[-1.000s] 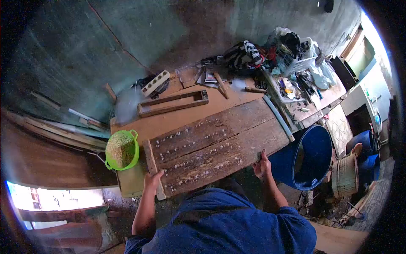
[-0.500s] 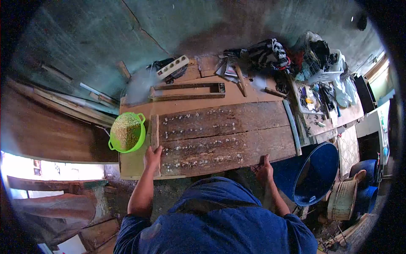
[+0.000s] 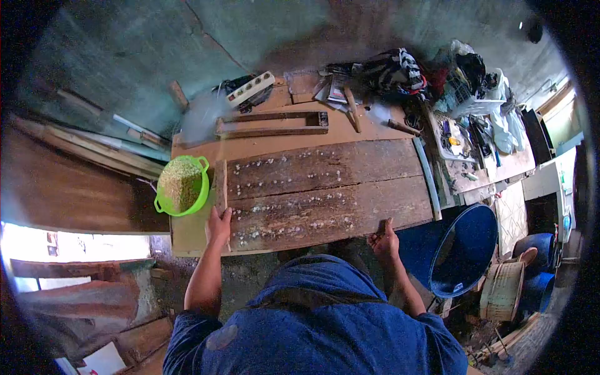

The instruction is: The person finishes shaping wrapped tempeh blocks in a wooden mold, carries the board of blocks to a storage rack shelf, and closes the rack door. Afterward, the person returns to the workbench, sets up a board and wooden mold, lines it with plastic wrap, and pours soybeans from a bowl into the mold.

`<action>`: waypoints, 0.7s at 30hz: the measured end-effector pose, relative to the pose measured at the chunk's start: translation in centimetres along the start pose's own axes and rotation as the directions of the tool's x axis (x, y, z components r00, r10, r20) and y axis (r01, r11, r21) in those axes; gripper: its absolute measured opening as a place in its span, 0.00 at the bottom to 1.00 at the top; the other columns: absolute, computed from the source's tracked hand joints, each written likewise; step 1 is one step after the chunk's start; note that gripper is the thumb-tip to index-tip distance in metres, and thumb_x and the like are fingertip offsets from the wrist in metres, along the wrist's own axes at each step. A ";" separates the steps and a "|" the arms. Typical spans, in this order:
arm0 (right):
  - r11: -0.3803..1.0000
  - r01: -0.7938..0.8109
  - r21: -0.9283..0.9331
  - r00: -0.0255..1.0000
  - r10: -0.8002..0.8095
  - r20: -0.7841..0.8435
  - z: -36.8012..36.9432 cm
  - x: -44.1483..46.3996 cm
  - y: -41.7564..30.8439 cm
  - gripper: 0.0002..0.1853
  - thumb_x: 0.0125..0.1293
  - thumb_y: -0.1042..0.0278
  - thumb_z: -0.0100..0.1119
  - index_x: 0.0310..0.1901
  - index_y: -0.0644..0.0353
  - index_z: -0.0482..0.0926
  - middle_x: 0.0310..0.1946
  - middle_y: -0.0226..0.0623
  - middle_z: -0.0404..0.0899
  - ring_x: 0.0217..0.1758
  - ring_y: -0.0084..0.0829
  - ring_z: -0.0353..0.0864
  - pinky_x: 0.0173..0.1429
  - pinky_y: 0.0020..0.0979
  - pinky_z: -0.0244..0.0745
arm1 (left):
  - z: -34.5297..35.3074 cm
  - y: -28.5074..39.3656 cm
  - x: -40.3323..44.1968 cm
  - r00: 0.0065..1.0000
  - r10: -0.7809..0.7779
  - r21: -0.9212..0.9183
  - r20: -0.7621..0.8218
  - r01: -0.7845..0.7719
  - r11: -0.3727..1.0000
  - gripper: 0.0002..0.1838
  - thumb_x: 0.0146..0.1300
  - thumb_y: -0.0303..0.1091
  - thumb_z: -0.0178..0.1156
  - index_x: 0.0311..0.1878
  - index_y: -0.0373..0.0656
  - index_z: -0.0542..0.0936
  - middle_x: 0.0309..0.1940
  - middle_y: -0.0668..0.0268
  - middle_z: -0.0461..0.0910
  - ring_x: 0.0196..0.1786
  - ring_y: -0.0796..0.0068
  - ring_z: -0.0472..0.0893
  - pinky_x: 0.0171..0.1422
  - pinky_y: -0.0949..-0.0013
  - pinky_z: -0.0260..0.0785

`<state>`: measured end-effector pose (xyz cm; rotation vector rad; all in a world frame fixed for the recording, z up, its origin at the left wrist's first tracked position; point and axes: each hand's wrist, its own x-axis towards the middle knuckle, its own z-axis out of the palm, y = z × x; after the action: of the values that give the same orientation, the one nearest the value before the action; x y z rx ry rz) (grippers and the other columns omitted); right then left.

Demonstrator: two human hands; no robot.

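Note:
A wide dark wooden board (image 3: 387, 187) lies across the workbench, with rows of small pale pieces (image 3: 294, 206) on its left and middle. My left hand (image 3: 218, 228) grips the board's left end, at the light wooden strip (image 3: 221, 181). My right hand (image 3: 385, 242) holds the front edge toward the right, thumb on top and fingers partly hidden beneath. A blue-grey strip (image 3: 427, 179) runs along the right end. Left of the board stands a green colander (image 3: 201, 195) full of pale grain-like pieces (image 3: 180, 184).
Behind the board lie a hollow wooden frame (image 3: 272, 131), a power strip (image 3: 251, 89) and a hammer (image 3: 352, 109). A cluttered tray (image 3: 455, 140) sits to the right. A large blue barrel (image 3: 459, 250) stands below the bench's right end, beside a pale bucket (image 3: 502, 290).
The board has turned from a slant to nearly level in view, with both hands still on it. The whole view has also shifted, mostly in the first half second.

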<state>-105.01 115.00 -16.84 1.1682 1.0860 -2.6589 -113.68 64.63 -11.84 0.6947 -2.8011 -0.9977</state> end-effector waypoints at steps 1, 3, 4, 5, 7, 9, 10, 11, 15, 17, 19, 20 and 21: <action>1.000 -0.004 0.003 1.000 0.004 0.022 0.2 -0.3 -0.3 0.23 0.72 0.37 0.53 0.37 0.52 0.72 0.28 0.31 0.72 0.27 0.29 0.70 0.33 0.35 0.71 | 0.1 -0.1 0.3 1.000 0.007 0.051 0.005 -0.007 0.999 0.47 0.65 0.59 0.60 0.74 0.31 0.59 0.66 0.38 0.69 0.67 0.40 0.72 0.70 0.52 0.65; 1.000 -0.016 0.001 0.999 0.015 0.046 0.2 -0.3 -0.3 0.24 0.71 0.36 0.52 0.37 0.52 0.71 0.28 0.31 0.73 0.27 0.29 0.71 0.33 0.35 0.71 | -0.1 -0.2 0.3 1.000 0.005 0.105 0.007 -0.005 0.994 0.46 0.65 0.57 0.60 0.74 0.32 0.58 0.65 0.38 0.70 0.66 0.41 0.72 0.69 0.52 0.65; 1.000 -0.016 -0.021 0.996 0.018 0.092 -0.7 0.3 -0.3 0.27 0.71 0.35 0.52 0.38 0.56 0.72 0.26 0.35 0.73 0.25 0.32 0.72 0.32 0.36 0.72 | 0.0 0.7 -0.6 0.988 0.119 0.141 -0.096 -0.105 0.984 0.45 0.65 0.55 0.61 0.74 0.32 0.58 0.65 0.39 0.70 0.67 0.41 0.71 0.70 0.51 0.64; 0.999 -0.017 -0.039 0.992 0.022 0.127 -1.7 0.3 -0.2 0.29 0.70 0.34 0.53 0.40 0.60 0.72 0.24 0.38 0.74 0.24 0.34 0.73 0.31 0.37 0.73 | 0.0 1.7 -1.6 0.954 0.237 0.190 -0.181 -0.202 0.961 0.44 0.65 0.52 0.61 0.74 0.33 0.58 0.65 0.39 0.70 0.68 0.41 0.70 0.71 0.50 0.62; 0.999 -0.021 -0.047 0.989 0.027 0.147 -3.2 -0.4 0.1 0.31 0.71 0.33 0.50 0.39 0.60 0.74 0.22 0.36 0.75 0.25 0.33 0.75 0.32 0.35 0.73 | -1.3 5.5 -4.0 0.918 0.359 0.285 -0.171 -0.302 0.909 0.42 0.65 0.50 0.61 0.75 0.34 0.59 0.68 0.41 0.66 0.72 0.41 0.64 0.76 0.49 0.55; 0.895 0.049 -0.443 0.996 -0.011 0.088 -5.8 -1.5 0.4 0.30 0.71 0.30 0.47 0.36 0.53 0.74 0.22 0.30 0.72 0.25 0.30 0.75 0.33 0.32 0.71 | -0.8 7.2 -4.7 0.836 0.547 0.403 -0.036 -0.489 0.774 0.43 0.65 0.50 0.61 0.75 0.34 0.58 0.72 0.43 0.61 0.76 0.40 0.56 0.80 0.48 0.46; 0.832 0.082 -0.549 0.997 -0.073 0.037 -8.1 -0.9 1.6 0.31 0.71 0.30 0.46 0.39 0.55 0.78 0.24 0.32 0.76 0.26 0.31 0.77 0.34 0.32 0.72 | 0.1 7.6 -4.4 0.834 0.551 0.374 0.017 -0.516 0.770 0.43 0.67 0.51 0.59 0.76 0.36 0.56 0.75 0.45 0.55 0.79 0.41 0.49 0.81 0.46 0.42; 0.832 0.078 -0.549 0.997 -0.077 0.025 -10.7 -0.4 2.8 0.31 0.71 0.30 0.46 0.39 0.55 0.78 0.24 0.32 0.76 0.26 0.31 0.77 0.34 0.32 0.72 | 1.3 7.9 -3.8 0.833 0.553 0.367 0.027 -0.523 0.769 0.43 0.67 0.51 0.59 0.76 0.36 0.56 0.75 0.45 0.55 0.79 0.41 0.49 0.81 0.46 0.42; 0.574 -0.001 -0.819 0.999 -0.030 -0.022 -17.0 -3.1 5.9 0.33 0.69 0.29 0.50 0.42 0.57 0.83 0.29 0.33 0.81 0.31 0.30 0.79 0.39 0.33 0.72 | 5.3 12.1 -3.7 0.873 0.438 0.459 0.214 -0.486 0.744 0.45 0.69 0.59 0.53 0.80 0.46 0.49 0.80 0.48 0.43 0.82 0.45 0.38 0.81 0.39 0.30; 0.491 -0.250 -0.835 0.967 0.171 -0.189 -25.1 -0.4 12.2 0.36 0.71 0.33 0.48 0.63 0.61 0.77 0.58 0.48 0.79 0.61 0.41 0.76 0.64 0.38 0.70 | 7.9 13.0 -4.1 0.823 0.488 0.422 0.291 -0.568 0.707 0.44 0.70 0.63 0.48 0.81 0.51 0.48 0.80 0.48 0.42 0.82 0.46 0.37 0.80 0.36 0.26; 0.427 -0.006 -0.904 0.997 0.071 0.027 -26.1 -5.3 14.6 0.37 0.73 0.33 0.42 0.63 0.62 0.76 0.61 0.47 0.78 0.63 0.47 0.76 0.67 0.39 0.66 | 9.9 14.5 -5.2 0.792 0.528 0.430 0.307 -0.610 0.665 0.44 0.70 0.65 0.46 0.81 0.52 0.47 0.80 0.47 0.41 0.82 0.45 0.37 0.79 0.35 0.25; 0.416 -0.047 -0.908 0.996 0.085 -0.012 -26.5 -6.4 15.5 0.37 0.73 0.33 0.42 0.63 0.62 0.77 0.60 0.47 0.78 0.63 0.46 0.76 0.67 0.39 0.66 | 10.6 15.6 -5.7 0.768 0.552 0.428 0.326 -0.640 0.638 0.44 0.70 0.65 0.46 0.81 0.51 0.48 0.80 0.46 0.41 0.82 0.44 0.38 0.79 0.34 0.25; 0.427 -0.093 -0.899 0.994 0.092 -0.060 -26.4 -7.7 16.1 0.37 0.73 0.33 0.42 0.62 0.62 0.77 0.60 0.46 0.79 0.63 0.46 0.76 0.67 0.39 0.66 | 11.0 16.9 -6.2 0.743 0.571 0.426 0.350 -0.669 0.609 0.43 0.70 0.64 0.46 0.80 0.51 0.49 0.80 0.45 0.41 0.82 0.43 0.39 0.79 0.33 0.25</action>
<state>-77.96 117.35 -33.63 0.8837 1.9773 -1.4493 -117.23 85.28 -9.62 -0.4149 -3.0944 -0.1431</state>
